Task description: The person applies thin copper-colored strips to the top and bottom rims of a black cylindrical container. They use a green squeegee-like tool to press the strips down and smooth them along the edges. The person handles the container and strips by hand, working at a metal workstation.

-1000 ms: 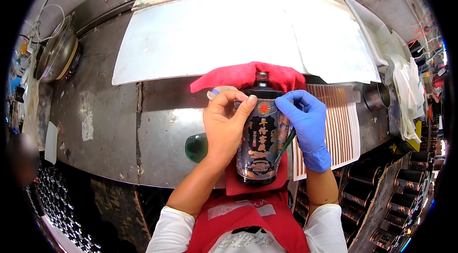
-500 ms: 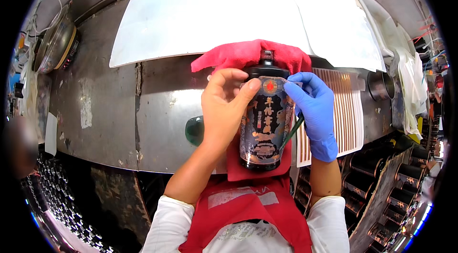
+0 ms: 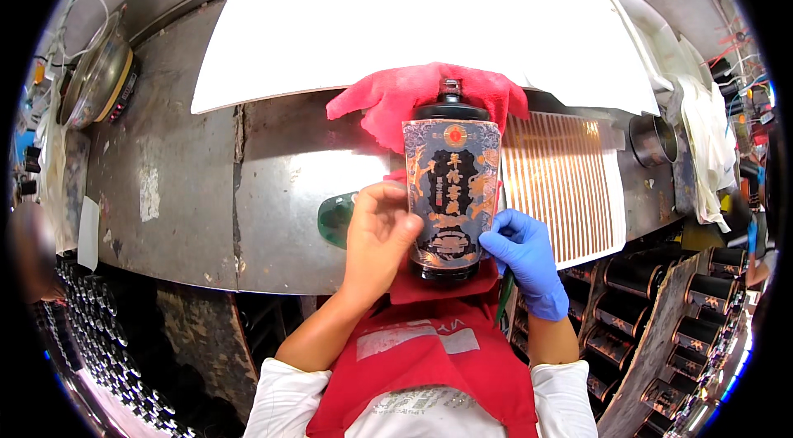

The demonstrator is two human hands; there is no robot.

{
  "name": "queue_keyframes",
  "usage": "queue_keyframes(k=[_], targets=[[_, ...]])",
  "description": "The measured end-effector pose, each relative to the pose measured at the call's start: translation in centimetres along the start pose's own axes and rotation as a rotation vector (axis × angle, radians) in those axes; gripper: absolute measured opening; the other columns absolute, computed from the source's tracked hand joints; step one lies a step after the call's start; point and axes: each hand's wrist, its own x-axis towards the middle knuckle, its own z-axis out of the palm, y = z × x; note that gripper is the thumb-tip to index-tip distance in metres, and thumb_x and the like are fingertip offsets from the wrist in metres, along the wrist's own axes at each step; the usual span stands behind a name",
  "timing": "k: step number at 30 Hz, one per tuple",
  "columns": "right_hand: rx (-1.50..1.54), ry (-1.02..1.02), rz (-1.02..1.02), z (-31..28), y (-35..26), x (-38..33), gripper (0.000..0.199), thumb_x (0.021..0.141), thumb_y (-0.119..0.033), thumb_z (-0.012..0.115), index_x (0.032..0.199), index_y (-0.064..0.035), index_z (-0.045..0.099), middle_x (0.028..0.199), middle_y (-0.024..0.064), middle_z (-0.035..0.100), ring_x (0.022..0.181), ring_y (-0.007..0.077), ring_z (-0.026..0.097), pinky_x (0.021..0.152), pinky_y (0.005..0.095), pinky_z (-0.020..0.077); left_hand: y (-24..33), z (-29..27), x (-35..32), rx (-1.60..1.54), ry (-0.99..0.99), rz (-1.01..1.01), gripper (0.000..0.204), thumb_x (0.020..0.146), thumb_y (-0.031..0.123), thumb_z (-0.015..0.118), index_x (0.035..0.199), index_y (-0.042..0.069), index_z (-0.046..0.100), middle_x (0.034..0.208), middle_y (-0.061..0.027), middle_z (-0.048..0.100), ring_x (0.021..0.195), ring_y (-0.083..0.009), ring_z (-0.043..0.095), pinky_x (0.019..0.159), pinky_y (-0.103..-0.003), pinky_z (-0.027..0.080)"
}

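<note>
A black bottle [image 3: 450, 190] lies on its back near the table's front edge, its neck pointing away from me. A printed grey, black and copper-orange decal [image 3: 471, 227] covers its front, and now lies smooth. My bare left hand [image 3: 380, 232] is at the bottle's lower left side, thumb and fingers apart, the thumb by the decal's edge. At the lower right, my right hand [image 3: 524, 256], in a blue glove, has its thumb on the decal's edge and its fingers curled. A thin dark green strip [image 3: 505, 298] sticks out below that hand; its other end is hidden.
Red cloth [image 3: 396, 112] lies behind and under the bottle. A dark green piece [image 3: 334, 219] rests left of my left hand. A striped copper-and-white sheet [image 3: 570, 190], a metal cup [image 3: 652, 141] and a large white sheet [image 3: 363, 25] are on the table. Black bottles [image 3: 710, 298] fill racks at right.
Both hands have moved from the decal's upper corners down to the bottle's lower sides. The decal, wrinkled and loose before, lies flatter. The bottle has shifted slightly left and toward the far side.
</note>
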Motion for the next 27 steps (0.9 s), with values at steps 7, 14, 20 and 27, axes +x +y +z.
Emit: queue_keyframes(k=[7,14,20,27], targets=[[0.049,-0.085,0.109,-1.6,1.2,0.1,0.018,0.078,-0.01,0.069,0.09,-0.0026,0.058,0.072,0.0012,0.059,0.05,0.0027,0.046,0.042,0.0154,0.0325,-0.8,-2.1,-2.7,0.012,-0.066,-0.05,0.047,0.085,0.002,0.058,0.127,0.004,0.036,0.106,-0.0032,0.046,0.095,-0.0085,0.043,0.082,-0.023,0.039],[-0.206,0.007,-0.115,1.1,-0.3,-0.2,0.059,0.073,-0.009,0.066,0.129,-0.0039,0.047,0.079,-0.002,0.057,0.054,0.0023,0.045,0.047,0.0158,0.0348,-1.0,-2.2,-2.5,0.547,-0.235,0.064,0.066,0.09,0.029,0.055,0.142,0.003,0.024,0.146,-0.0124,0.027,0.136,-0.0256,0.02,0.109,-0.038,0.014],[-0.15,-0.111,0.151,-1.0,-0.5,0.7,0.061,0.073,-0.009,0.065,0.131,-0.0047,0.046,0.083,0.0017,0.062,0.053,0.0038,0.044,0.048,0.0178,0.0357,-1.0,-2.0,-3.3,0.395,-0.204,0.001,0.053,0.094,0.025,0.049,0.14,0.005,0.032,0.145,-0.0093,0.032,0.136,-0.0235,0.021,0.109,-0.035,0.015],[-0.243,-0.103,0.128,-1.6,0.3,1.4,0.052,0.076,-0.013,0.066,0.125,-0.0052,0.053,0.078,0.0012,0.061,0.052,0.0045,0.046,0.047,0.0182,0.0381,-1.3,-1.5,-2.6,0.318,-0.088,-0.026,0.051,0.088,0.014,0.056,0.136,0.006,0.04,0.137,-0.0112,0.043,0.126,-0.0192,0.038,0.106,-0.032,0.024]])
